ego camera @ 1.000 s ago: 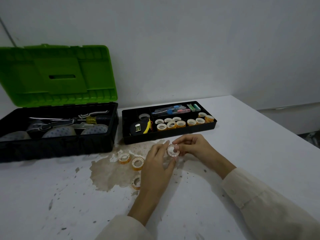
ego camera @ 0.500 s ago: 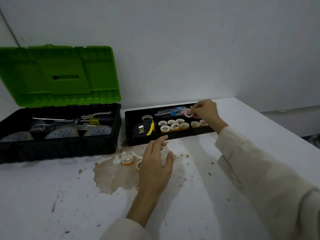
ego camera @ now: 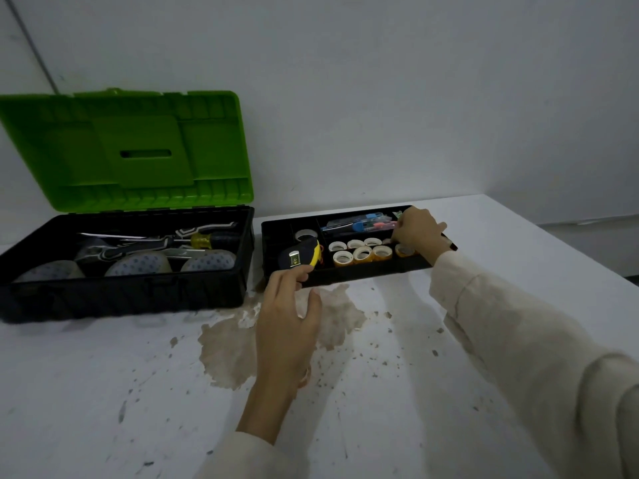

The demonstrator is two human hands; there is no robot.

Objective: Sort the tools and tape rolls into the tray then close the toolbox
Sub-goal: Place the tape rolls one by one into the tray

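The black tray (ego camera: 363, 275) stands right of the open toolbox (ego camera: 124, 293), whose green lid (ego camera: 138, 150) is up. Several tape rolls (ego camera: 363, 254) fill the tray's front compartment, beside a yellow-black tape measure (ego camera: 301, 255). My right hand (ego camera: 418, 233) reaches into the tray's right end, fingers curled down over a roll (ego camera: 403, 251); whether it still grips one is hidden. My left hand (ego camera: 290, 316) hovers with fingers apart at the tray's front edge and covers the loose rolls on the table. Only a sliver of one roll (ego camera: 306, 375) shows by the wrist.
Pens and small cutters (ego camera: 359, 223) lie in the tray's back compartment. The toolbox holds a yellow-handled screwdriver (ego camera: 207, 240) and other tools. A brown stain (ego camera: 228, 350) marks the white table under my left hand. The table's right edge (ego camera: 560, 236) runs close to the tray.
My right hand carried a tape roll from in front of me to the tray and lowered into its right end. My left hand slid forward to the tray's front edge, hiding the loose rolls.
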